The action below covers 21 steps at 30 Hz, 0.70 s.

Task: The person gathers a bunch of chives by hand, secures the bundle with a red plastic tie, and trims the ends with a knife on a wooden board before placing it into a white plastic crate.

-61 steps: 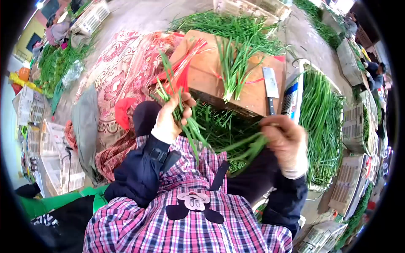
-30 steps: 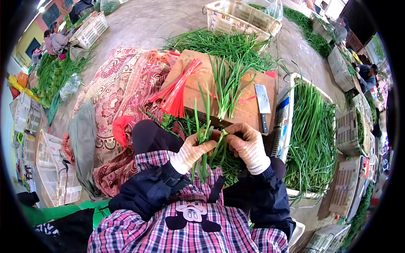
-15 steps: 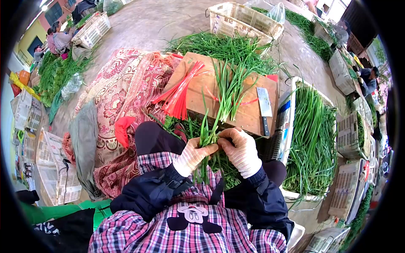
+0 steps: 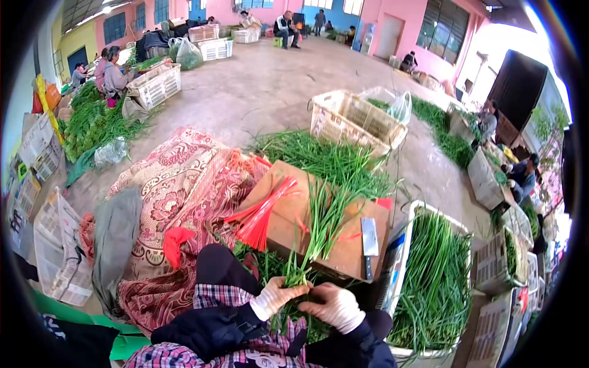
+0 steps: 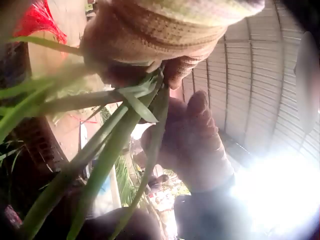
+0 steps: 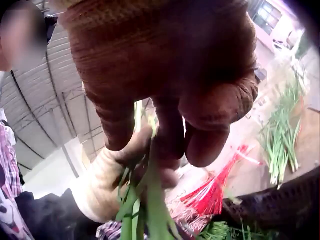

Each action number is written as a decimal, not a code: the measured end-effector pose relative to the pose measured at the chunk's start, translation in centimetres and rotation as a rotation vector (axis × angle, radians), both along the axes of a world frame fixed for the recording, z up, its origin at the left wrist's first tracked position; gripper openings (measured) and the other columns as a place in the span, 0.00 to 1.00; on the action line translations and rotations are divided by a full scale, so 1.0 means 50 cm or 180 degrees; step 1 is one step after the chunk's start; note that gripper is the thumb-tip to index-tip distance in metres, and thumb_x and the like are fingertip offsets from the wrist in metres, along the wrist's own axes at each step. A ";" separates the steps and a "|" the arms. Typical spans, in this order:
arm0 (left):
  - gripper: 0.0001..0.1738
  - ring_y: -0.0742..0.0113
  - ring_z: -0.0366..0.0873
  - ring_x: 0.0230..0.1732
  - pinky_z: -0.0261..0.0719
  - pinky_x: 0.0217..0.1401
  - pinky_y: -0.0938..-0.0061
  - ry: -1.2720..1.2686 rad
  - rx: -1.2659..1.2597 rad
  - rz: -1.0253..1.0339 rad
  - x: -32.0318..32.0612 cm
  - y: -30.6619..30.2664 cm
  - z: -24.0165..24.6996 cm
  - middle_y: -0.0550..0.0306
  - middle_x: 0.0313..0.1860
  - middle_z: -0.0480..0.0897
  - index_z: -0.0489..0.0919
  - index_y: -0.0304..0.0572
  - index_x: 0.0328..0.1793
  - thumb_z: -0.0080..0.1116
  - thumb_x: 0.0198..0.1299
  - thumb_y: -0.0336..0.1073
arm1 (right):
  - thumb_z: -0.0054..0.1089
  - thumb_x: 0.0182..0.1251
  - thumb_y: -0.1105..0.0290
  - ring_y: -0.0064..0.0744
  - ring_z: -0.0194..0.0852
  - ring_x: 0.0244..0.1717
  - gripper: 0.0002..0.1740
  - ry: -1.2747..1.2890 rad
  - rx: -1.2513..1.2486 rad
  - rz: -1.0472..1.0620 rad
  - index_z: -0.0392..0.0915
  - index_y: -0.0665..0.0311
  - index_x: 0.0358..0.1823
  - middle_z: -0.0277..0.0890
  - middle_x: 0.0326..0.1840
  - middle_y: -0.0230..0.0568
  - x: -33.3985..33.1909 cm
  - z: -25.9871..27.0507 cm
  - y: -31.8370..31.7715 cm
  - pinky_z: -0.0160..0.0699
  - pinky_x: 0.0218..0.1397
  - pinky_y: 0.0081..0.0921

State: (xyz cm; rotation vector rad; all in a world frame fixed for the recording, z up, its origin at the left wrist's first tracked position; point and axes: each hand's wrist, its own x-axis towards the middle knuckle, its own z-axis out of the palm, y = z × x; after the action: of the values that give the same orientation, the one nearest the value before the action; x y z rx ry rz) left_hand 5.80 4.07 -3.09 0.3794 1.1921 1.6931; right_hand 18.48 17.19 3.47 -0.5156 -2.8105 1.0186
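Note:
The gloved left hand (image 4: 279,297) grips several green stalks (image 4: 296,274) in front of the wooden board (image 4: 283,173). Close beside it, the gloved right hand (image 4: 334,306) pinches at the stalks' ends with thumb and fingers. In the left wrist view the long leaves (image 5: 107,170) hang from the left hand (image 5: 155,40), with the right hand (image 5: 192,145) just beyond. The right wrist view has the right hand (image 6: 165,65) over the stalks (image 6: 157,200); its exact fingertip contact is hidden. On the board lie a leafy bunch (image 4: 322,227), red ties (image 4: 261,224) and a knife (image 4: 369,242).
A crate of long greens (image 4: 429,276) stands right of the board, and loose greens (image 4: 319,153) lie behind it. Farther back is a white crate (image 4: 350,122). Patterned cloth (image 4: 178,202) covers the left side. Several people sit around the hall.
The head view has tilted up, showing more of the hall. Since the oldest frame, the right hand has come in from the right to meet the left hand at the stalks.

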 end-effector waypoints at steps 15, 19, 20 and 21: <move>0.11 0.79 0.74 0.30 0.72 0.35 0.81 0.0926 -0.0623 -0.0092 -0.020 -0.026 -0.010 0.64 0.29 0.81 0.82 0.33 0.43 0.65 0.60 0.34 | 0.64 0.55 0.58 0.43 0.78 0.29 0.08 -0.0555 0.1321 0.0415 0.83 0.53 0.31 0.76 0.26 0.38 -0.013 -0.019 0.075 0.76 0.31 0.38; 0.13 0.79 0.71 0.24 0.67 0.29 0.83 0.0374 -0.0653 0.0293 -0.043 -0.028 -0.016 0.62 0.27 0.80 0.84 0.35 0.37 0.68 0.57 0.40 | 0.60 0.57 0.58 0.42 0.80 0.29 0.10 -0.1093 0.2283 0.0272 0.81 0.56 0.29 0.77 0.29 0.39 -0.017 -0.035 0.187 0.78 0.32 0.38; 0.15 0.78 0.70 0.23 0.66 0.27 0.82 0.0346 -0.0716 0.0374 -0.057 -0.032 -0.010 0.61 0.26 0.80 0.84 0.33 0.36 0.67 0.57 0.41 | 0.60 0.57 0.61 0.42 0.80 0.31 0.08 -0.1574 0.2423 0.0009 0.81 0.56 0.29 0.77 0.30 0.39 -0.034 -0.025 0.212 0.79 0.33 0.39; 0.16 0.77 0.70 0.23 0.65 0.26 0.81 0.0272 -0.0713 0.0420 -0.075 -0.036 -0.028 0.60 0.26 0.80 0.83 0.32 0.37 0.66 0.58 0.41 | 0.60 0.57 0.64 0.41 0.81 0.32 0.06 -0.2065 0.2535 -0.0239 0.81 0.56 0.29 0.77 0.30 0.39 -0.052 -0.003 0.229 0.80 0.34 0.40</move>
State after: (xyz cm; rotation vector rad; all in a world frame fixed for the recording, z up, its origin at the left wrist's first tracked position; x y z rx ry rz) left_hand 2.04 2.25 -4.47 0.2415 1.4812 1.6462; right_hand 15.88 28.66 3.33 -0.9297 -3.3183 -0.4045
